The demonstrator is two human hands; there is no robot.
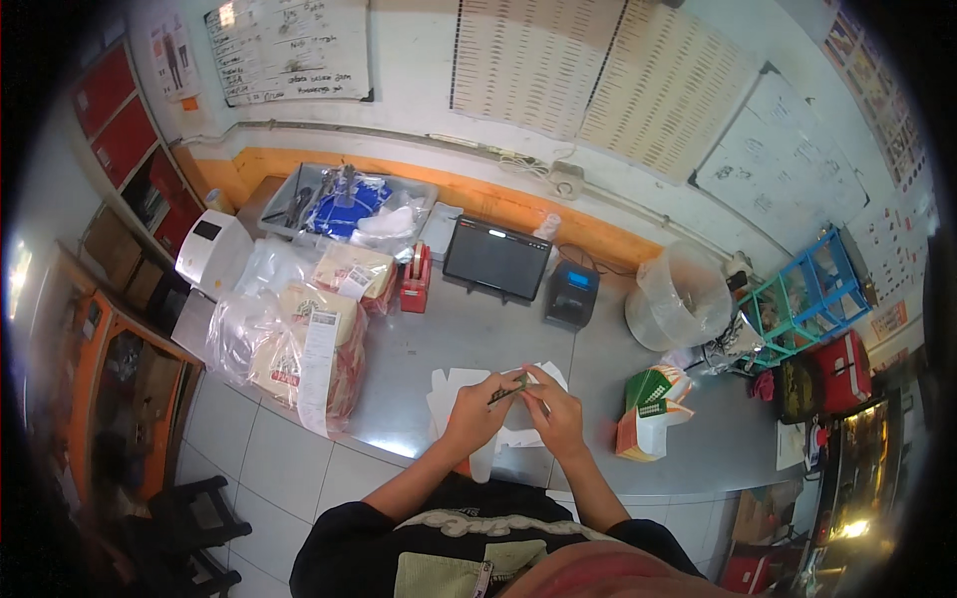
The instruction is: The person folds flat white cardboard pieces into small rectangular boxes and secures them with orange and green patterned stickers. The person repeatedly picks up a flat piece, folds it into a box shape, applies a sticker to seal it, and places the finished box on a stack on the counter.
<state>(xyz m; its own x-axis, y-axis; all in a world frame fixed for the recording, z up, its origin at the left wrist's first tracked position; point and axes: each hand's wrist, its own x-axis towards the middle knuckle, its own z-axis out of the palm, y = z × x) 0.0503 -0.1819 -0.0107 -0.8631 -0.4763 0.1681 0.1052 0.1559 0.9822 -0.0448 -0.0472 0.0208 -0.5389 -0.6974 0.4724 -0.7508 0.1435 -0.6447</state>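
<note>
My left hand (478,409) and my right hand (556,411) meet over the steel table near its front edge, fingers closed. Between their fingertips is a small green patterned piece (507,392). Whether it is part of a carton cannot be made out, since the fingers cover much of it. Beneath and around both hands lie white cut-out card sheets (444,390), partly hidden by the hands and wrists. To the right of my right hand stands a folded food carton (652,419), orange, green and white, with its flaps up.
Bagged stacks of packages (299,349) crowd the table's left side, beside a red tape dispenser (416,279). Behind my hands stand a black tablet (496,257) and a small printer (572,294). A clear tub (678,304) and a green-blue rack (797,294) stand right.
</note>
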